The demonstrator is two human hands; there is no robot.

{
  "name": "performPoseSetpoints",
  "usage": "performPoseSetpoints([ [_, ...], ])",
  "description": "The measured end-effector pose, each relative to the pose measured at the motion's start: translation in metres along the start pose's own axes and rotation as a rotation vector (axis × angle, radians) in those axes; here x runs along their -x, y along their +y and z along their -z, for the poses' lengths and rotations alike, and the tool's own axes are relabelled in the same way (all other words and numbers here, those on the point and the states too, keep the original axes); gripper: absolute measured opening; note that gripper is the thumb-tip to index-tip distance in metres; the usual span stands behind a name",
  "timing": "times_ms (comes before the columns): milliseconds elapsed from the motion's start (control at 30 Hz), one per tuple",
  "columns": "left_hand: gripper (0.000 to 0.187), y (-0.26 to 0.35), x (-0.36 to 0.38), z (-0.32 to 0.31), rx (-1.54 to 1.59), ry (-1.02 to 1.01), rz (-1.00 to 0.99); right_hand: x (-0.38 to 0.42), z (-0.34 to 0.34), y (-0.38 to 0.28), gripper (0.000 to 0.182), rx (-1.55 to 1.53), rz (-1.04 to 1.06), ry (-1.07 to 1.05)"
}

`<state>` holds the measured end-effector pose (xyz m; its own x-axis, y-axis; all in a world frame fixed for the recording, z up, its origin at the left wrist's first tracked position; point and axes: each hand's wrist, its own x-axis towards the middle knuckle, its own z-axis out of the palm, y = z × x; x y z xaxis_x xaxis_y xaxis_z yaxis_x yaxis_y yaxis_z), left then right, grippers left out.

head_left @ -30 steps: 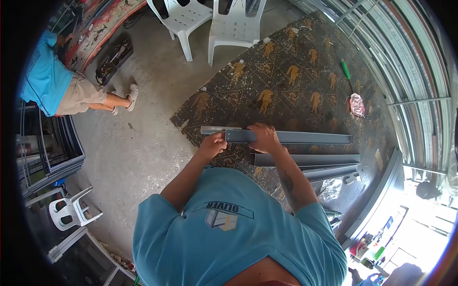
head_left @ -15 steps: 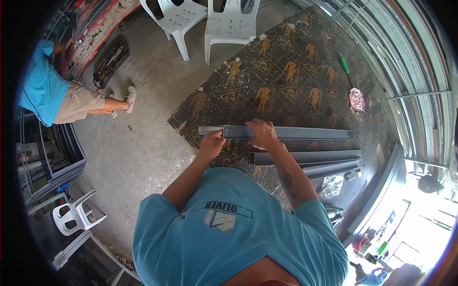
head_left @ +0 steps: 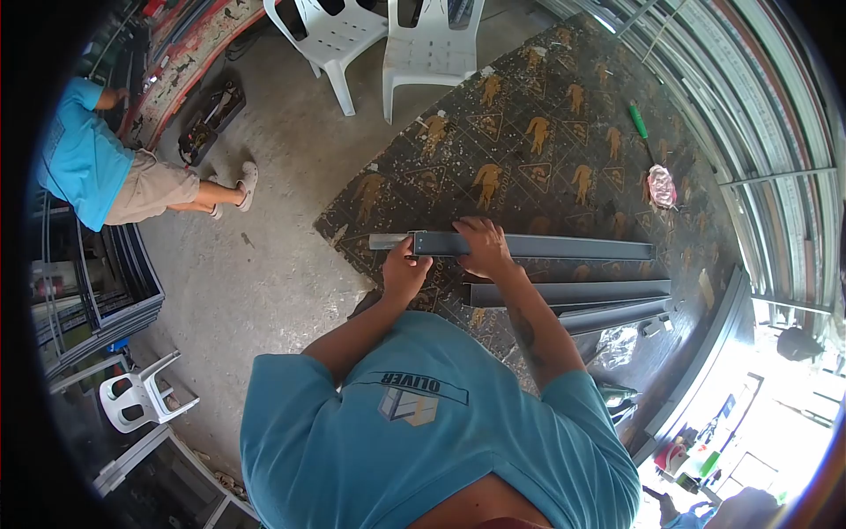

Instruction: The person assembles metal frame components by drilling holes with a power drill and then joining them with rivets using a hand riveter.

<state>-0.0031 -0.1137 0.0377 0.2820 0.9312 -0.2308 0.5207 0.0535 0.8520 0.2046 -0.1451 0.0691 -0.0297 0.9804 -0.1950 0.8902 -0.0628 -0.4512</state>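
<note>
Right hand (head_left: 484, 249) grips gray metal profile (head_left: 573, 248) over the patterned table (head_left: 546, 194); left hand (head_left: 406, 273) is at its left end beside silver strip (head_left: 388, 241), pinch can't be told. Step looks like end alignment; next move likely calls for steady right grip, fine left-hand adjustment.

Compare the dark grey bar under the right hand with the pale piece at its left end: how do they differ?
Colour: the grey bar is dark, the pale piece silvery. Visible length: the grey bar runs long; only a short stretch of the pale piece shows. Both run roughly in line over the patterned board.
</note>
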Motion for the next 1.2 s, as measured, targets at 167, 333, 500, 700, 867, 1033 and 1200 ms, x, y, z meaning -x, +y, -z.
performPoseSetpoints([
  [167, 0.054, -0.002, 0.001, -0.013, 0.047, 0.113, 0.073, 0.03, 0.019, -0.009, 0.071, 0.011, 0.049, 0.274],
  [333, 0.06, -0.022, -0.003, -0.027, 0.152, 0.186, -0.007, 0.152, 0.028, 0.035, 0.044, -0.208, -0.476, 0.664],
  [500, 0.055, 0.031, 0.006, -0.016, -0.019, 0.234, 0.208, 0.37, -0.031, 0.132, 0.035, 0.348, -1.356, 1.231],
  [700, 0.049, 0.029, 0.006, -0.021, 0.017, 0.268, 0.219, 0.379, 0.007, 0.089, 0.045, 0.235, -1.528, 1.025],
  [867, 0.047, 0.007, -0.001, -0.026, 0.026, 0.393, 0.17, 0.388, 0.007, 0.089, 0.047, 0.153, -1.502, 1.013],
  [1033, 0.047, 0.002, -0.003, -0.026, -0.104, 0.445, 0.08, 0.392, 0.013, 0.088, 0.049, 0.092, -1.462, 0.989],
  [1200, 0.046, 0.007, -0.004, -0.021, -0.065, 0.387, 0.143, 0.393, 0.027, 0.087, 0.051, 0.062, -1.412, 0.965],
])
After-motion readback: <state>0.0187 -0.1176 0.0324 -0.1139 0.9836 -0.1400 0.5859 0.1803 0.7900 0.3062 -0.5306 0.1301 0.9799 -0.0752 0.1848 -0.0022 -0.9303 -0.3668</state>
